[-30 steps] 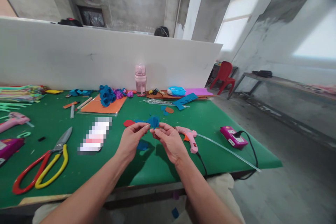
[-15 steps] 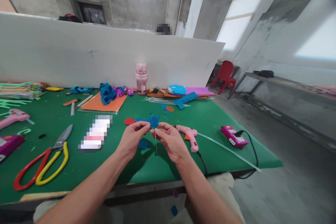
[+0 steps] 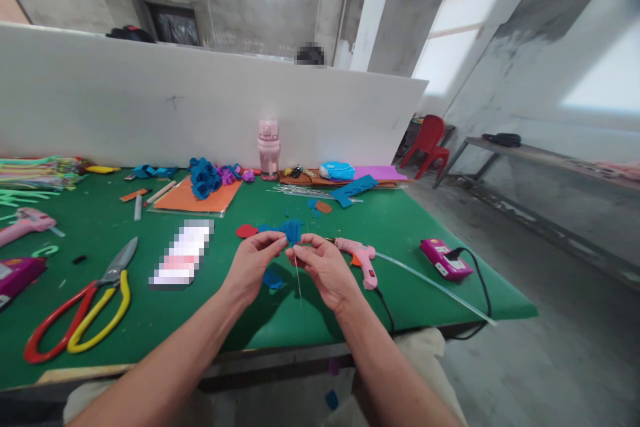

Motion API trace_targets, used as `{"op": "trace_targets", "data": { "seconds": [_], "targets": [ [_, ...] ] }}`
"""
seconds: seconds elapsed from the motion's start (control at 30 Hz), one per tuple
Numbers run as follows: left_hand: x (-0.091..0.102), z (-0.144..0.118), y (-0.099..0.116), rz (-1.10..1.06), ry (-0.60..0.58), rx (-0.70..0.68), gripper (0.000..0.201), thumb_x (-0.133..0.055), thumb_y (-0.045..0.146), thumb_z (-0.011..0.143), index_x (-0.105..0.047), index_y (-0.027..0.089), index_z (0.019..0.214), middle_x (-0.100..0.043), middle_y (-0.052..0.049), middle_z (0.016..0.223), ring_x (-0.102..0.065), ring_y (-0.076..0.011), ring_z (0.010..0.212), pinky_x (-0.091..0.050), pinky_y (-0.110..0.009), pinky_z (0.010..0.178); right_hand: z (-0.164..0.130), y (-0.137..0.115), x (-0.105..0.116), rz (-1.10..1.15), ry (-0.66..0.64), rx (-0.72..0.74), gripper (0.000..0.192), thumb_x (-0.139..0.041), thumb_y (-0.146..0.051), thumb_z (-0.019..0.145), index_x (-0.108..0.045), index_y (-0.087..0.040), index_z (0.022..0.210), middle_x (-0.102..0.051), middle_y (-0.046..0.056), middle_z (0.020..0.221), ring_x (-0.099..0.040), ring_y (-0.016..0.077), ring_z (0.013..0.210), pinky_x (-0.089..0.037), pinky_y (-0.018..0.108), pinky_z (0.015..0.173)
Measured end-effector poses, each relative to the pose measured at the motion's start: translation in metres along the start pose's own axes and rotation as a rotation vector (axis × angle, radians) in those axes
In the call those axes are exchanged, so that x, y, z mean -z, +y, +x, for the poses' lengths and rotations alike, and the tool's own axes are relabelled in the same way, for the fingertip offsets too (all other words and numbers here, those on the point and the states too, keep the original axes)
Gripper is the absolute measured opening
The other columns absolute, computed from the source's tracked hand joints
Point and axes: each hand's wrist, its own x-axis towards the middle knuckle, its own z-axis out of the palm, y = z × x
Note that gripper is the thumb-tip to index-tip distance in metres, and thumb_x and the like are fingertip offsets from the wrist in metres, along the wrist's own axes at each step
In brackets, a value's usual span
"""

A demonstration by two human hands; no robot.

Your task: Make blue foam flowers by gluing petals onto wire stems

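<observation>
Both my hands are up over the green table (image 3: 410, 227), pinching a small blue felt flower (image 3: 293, 230) between them. My left hand (image 3: 253, 263) has thumb and fingertips closed on the flower's left side; my right hand (image 3: 325, 267) is closed on its right side and on the thin wire stem (image 3: 298, 275) hanging down from it. The flower sits above the near middle of the table, not touching it.

Around it: a blue felt scrap (image 3: 273, 278) lies on the table right under my hands, a red felt piece (image 3: 246, 231) just behind my left hand. The pink glue gun (image 3: 361, 258) lies just beside my right hand, its clear glue stick (image 3: 435, 287) running toward the table's right corner. A pink power box (image 3: 446, 258) with a black cable sits near the right edge. Red and yellow scissors (image 3: 80, 313) lie well off to the left. At the back: an orange sheet (image 3: 195, 201) with blue felt flowers (image 3: 204, 177) on it, a pink bottle (image 3: 269, 148) against the white partition (image 3: 150, 107).
</observation>
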Motion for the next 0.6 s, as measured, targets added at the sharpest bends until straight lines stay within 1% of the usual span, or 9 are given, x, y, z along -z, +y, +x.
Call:
{"op": "trace_targets", "data": {
  "seconds": [0.17, 0.37, 0.6],
  "targets": [
    [0.0006, -0.0001, -0.0006, 0.002, -0.005, -0.006, 0.022, -0.072, 0.033, 0.062, -0.067, 0.015, 0.074, -0.063, -0.002, 0.063, -0.055, -0.0133, 0.064, -0.044, -0.027, 0.068, -0.0003, 0.0005, -0.0008, 0.005, 0.0, -0.007, 0.026, -0.075, -0.023, 0.059, -0.058, -0.017, 0.078, -0.068, 0.0, 0.067, -0.061, 0.01, 0.065, -0.043, 0.022, 0.066],
    [0.0, -0.0001, 0.0, 0.008, 0.019, -0.004, 0.024, -0.073, 0.034, 0.06, -0.068, 0.015, 0.072, -0.063, -0.003, 0.065, -0.055, -0.0134, 0.064, -0.044, -0.026, 0.067, -0.0011, -0.001, -0.0009, -0.002, 0.001, -0.006, 0.025, -0.075, -0.024, 0.059, -0.058, -0.018, 0.077, -0.068, 0.0, 0.067, -0.062, 0.0115, 0.066, -0.044, 0.023, 0.066],
    [0.0005, -0.0004, -0.0002, 0.024, 0.005, -0.004, 0.024, -0.072, 0.035, 0.061, -0.067, 0.015, 0.073, -0.063, -0.003, 0.064, -0.054, -0.0132, 0.064, -0.044, -0.026, 0.065, 0.0001, 0.0003, 0.0007, -0.019, -0.011, -0.005, 0.024, -0.074, -0.024, 0.06, -0.058, -0.017, 0.077, -0.069, 0.0, 0.066, -0.062, 0.0106, 0.064, -0.043, 0.023, 0.067]
  ]
}}
